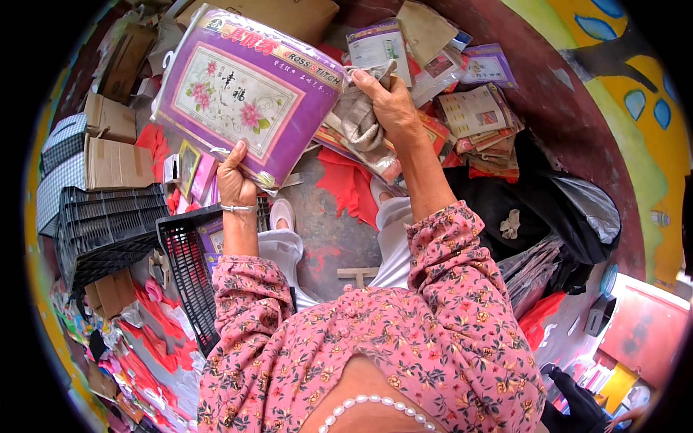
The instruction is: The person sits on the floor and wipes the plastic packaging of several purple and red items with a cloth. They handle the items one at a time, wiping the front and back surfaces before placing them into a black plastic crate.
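A flat purple embroidery kit package point(162, 108) in clear plastic, with pink flowers pictured on its front, is held up and tilted. My left hand point(237, 182) grips its lower edge, thumb on the front and the other fingers hidden behind. My right hand point(395, 108) is closed on a crumpled grey cloth point(361, 119) beside the package's right edge. I cannot tell whether the cloth touches the package. Below the cloth lie more flat packages, partly covered by my right hand and forearm.
Piles of booklets and kits point(473, 115) lie at the far right. A black plastic crate point(189, 270) stands by my left forearm, more stacked crates point(108, 227) and cardboard boxes point(119, 162) beyond. Red cloth scraps point(348, 184) lie on the floor. Black bags point(534, 209) sit at right.
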Available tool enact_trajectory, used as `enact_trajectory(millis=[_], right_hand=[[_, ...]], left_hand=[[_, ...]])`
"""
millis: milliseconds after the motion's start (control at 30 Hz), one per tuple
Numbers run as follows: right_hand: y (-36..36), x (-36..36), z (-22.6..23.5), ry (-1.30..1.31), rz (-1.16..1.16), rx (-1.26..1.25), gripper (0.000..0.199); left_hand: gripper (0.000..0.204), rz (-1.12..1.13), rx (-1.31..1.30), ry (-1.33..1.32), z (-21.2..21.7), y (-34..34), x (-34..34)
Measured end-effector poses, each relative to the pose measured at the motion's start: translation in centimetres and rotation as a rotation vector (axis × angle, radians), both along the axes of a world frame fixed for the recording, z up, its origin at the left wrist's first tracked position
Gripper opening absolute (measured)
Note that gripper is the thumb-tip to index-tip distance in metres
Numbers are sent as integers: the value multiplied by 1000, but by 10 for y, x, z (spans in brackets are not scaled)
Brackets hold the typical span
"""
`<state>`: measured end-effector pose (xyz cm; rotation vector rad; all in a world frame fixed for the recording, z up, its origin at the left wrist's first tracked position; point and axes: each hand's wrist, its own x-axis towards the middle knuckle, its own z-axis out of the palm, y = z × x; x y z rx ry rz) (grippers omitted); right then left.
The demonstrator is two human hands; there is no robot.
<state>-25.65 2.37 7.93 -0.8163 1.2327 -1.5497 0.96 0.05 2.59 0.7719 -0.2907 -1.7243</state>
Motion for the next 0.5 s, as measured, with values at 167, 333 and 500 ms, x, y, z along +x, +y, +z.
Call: enact_trajectory(millis=[167,333,500], right_hand=[[4,7,10,-67,3,-25,31],[2,12,7,-254,-20,22,28],[-11,-15,-4,-141,-355,32,28]], left_hand=[[38,-23,-12,30,-1,-1,3],[38,-24,5,31,0,-1,1],[40,50,-10,-43,-2,-4,-3]])
